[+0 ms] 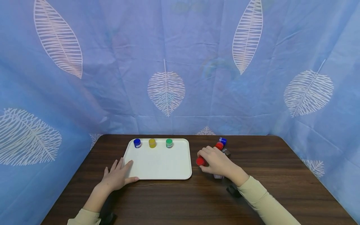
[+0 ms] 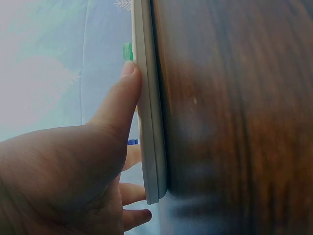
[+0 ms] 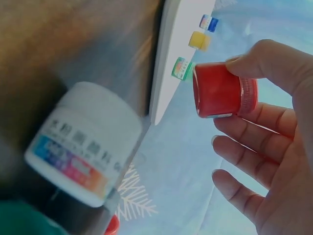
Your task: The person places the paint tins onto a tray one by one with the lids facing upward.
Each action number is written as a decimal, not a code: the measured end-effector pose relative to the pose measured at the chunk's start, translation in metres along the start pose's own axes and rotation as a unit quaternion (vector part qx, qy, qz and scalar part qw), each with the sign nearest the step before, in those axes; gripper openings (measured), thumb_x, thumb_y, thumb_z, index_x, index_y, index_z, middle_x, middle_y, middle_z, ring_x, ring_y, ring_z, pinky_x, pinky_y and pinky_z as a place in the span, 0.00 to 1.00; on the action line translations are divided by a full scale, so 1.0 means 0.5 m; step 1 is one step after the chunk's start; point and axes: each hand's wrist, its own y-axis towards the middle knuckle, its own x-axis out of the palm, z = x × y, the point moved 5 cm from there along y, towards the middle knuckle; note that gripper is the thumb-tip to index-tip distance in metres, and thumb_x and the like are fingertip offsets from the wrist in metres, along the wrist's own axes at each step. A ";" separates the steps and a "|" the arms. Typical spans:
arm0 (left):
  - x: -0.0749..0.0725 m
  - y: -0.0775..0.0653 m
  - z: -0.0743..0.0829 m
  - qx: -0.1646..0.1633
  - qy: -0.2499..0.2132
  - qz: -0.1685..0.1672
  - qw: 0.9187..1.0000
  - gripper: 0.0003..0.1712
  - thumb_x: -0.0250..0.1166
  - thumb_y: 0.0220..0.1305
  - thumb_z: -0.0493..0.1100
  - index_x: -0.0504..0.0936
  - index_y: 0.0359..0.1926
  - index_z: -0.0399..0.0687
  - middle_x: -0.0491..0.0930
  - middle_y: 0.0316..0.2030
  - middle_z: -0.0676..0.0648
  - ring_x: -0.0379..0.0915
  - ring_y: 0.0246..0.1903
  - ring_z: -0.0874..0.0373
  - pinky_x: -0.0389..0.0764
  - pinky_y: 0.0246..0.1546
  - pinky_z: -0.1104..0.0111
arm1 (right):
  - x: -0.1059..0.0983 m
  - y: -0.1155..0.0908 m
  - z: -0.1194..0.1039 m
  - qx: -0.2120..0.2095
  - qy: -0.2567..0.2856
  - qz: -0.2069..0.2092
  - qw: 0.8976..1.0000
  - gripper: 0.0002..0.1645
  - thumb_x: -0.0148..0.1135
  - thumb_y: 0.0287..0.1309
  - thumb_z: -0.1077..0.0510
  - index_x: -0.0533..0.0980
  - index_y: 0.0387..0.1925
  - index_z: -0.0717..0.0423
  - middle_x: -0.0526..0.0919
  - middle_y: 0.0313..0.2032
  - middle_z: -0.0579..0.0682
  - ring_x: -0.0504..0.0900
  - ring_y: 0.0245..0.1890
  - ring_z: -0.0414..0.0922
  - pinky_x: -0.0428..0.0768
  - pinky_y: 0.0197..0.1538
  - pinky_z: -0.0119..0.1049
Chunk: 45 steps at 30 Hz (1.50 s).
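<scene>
A red paint jar [image 1: 200, 161] is pinched between the thumb and fingers of my right hand [image 1: 217, 161], raised just right of the white tray [image 1: 157, 165]. In the right wrist view this jar [image 3: 217, 90] is tilted on its side in the grip. My left hand [image 1: 114, 177] rests on the tray's left front corner, fingers spread and thumb along the rim. Along the tray's far side stand a blue jar [image 1: 137, 143], a yellow jar [image 1: 152, 143] and a green jar [image 1: 169, 143].
Beyond my right hand are another red jar [image 1: 219, 145], a blue-capped jar [image 1: 222, 141] and a dark jar [image 1: 226, 152]. A white labelled jar [image 3: 83, 144] stands close by, mostly hidden in the head view. Behind the brown table [image 1: 168, 203] hangs a blue curtain [image 1: 126, 78].
</scene>
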 end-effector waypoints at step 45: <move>0.003 0.004 -0.005 -0.002 0.008 -0.001 1.000 0.57 0.58 0.54 0.77 0.59 0.73 0.47 0.46 0.73 0.24 0.39 0.71 0.23 0.41 0.61 0.24 | 0.097 0.202 0.064 0.073 0.033 -0.075 0.994 0.18 0.69 0.56 0.48 0.79 0.44 0.51 0.83 0.38 0.48 0.77 0.38 0.46 0.76 0.38 0.41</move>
